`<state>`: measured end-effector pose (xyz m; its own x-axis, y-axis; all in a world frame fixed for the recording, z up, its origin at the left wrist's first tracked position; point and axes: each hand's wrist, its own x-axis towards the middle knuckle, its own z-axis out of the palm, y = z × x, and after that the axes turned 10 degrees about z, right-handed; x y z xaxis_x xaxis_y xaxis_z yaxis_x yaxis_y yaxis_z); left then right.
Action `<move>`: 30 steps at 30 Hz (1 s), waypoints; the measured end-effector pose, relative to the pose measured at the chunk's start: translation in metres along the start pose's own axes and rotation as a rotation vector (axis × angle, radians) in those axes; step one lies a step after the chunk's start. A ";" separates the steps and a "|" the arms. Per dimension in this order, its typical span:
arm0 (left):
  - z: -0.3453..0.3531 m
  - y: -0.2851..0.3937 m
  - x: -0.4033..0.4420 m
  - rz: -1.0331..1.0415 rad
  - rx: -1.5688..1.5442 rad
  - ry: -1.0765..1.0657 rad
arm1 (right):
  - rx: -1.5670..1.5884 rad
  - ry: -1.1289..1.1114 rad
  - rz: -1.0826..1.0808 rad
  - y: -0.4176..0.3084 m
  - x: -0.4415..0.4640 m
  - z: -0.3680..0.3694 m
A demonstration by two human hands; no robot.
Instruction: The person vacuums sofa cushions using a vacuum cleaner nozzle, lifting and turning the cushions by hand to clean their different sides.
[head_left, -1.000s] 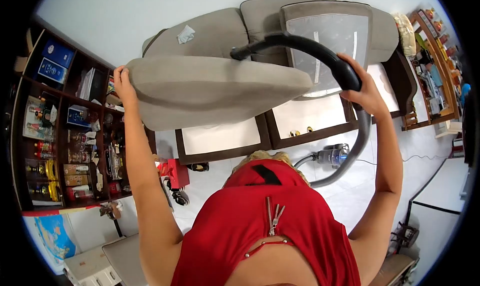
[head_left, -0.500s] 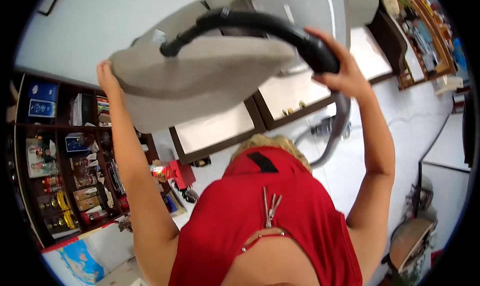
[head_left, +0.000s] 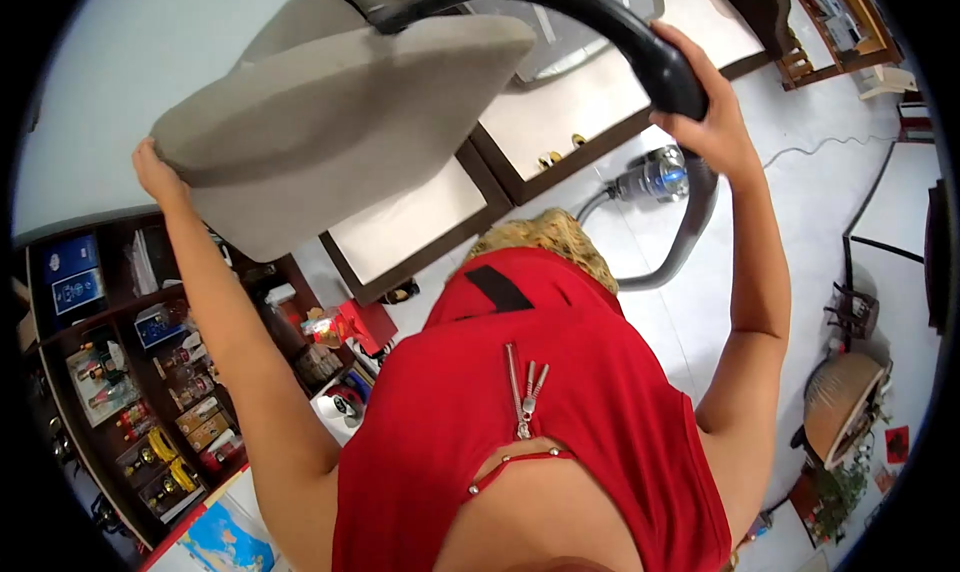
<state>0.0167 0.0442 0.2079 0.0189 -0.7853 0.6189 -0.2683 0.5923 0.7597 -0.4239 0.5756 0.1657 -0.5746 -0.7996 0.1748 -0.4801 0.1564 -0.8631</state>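
Observation:
A grey-beige sofa cushion (head_left: 320, 137) is tilted up on the left side of the head view. My left hand (head_left: 160, 177) grips its far left edge, fingers wrapped round the corner. In my right hand (head_left: 715, 117) is the black curved handle of a vacuum cleaner hose (head_left: 590, 17), closed firmly around its thick end. The narrow tip of that tube touches or nearly touches the cushion's upper edge. From the handle a grey flexible hose (head_left: 695, 227) hangs down and curves behind my body. The vacuum cleaner body (head_left: 655, 177) stands on the floor.
A dark-framed sofa base (head_left: 500, 162) with pale panels lies beneath the cushion. Shelves (head_left: 110, 332) full of boxes and bottles stand at left. A cord (head_left: 815, 150) runs over the white floor. A brown basket-like pot (head_left: 845, 402) is at right.
The cushion and my left hand have shifted left in view. The vacuum tube has moved right and upward, its tip further along the cushion's upper edge. The vacuum body shows more clearly.

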 end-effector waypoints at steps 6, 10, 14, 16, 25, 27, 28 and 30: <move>0.027 0.021 -0.009 0.077 0.047 -0.022 | 0.202 -0.153 -0.310 -0.059 0.027 0.037; 0.038 0.029 -0.015 0.100 0.083 -0.055 | 0.178 -0.189 -0.185 -0.039 0.040 0.046; 0.033 0.023 -0.015 0.099 0.087 -0.061 | 0.028 -0.117 0.019 0.003 0.031 0.015; 0.026 0.018 -0.012 0.101 0.115 -0.063 | -0.034 -0.047 0.097 0.035 0.022 0.001; 0.009 0.019 -0.022 0.107 0.081 -0.050 | 0.120 -0.037 0.075 0.010 0.010 0.003; 0.013 0.024 -0.025 0.115 0.067 -0.043 | 0.162 -0.132 -0.043 -0.016 0.015 0.015; 0.014 0.025 -0.026 0.115 0.050 -0.043 | 0.182 -0.168 -0.118 -0.027 0.020 0.024; 0.014 0.023 -0.027 0.120 0.045 -0.046 | 0.212 -0.275 -0.184 -0.049 0.030 0.040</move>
<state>-0.0033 0.0769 0.2060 -0.0597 -0.7172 0.6943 -0.3089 0.6747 0.6703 -0.3913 0.5203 0.1943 -0.2786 -0.9331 0.2273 -0.3945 -0.1046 -0.9129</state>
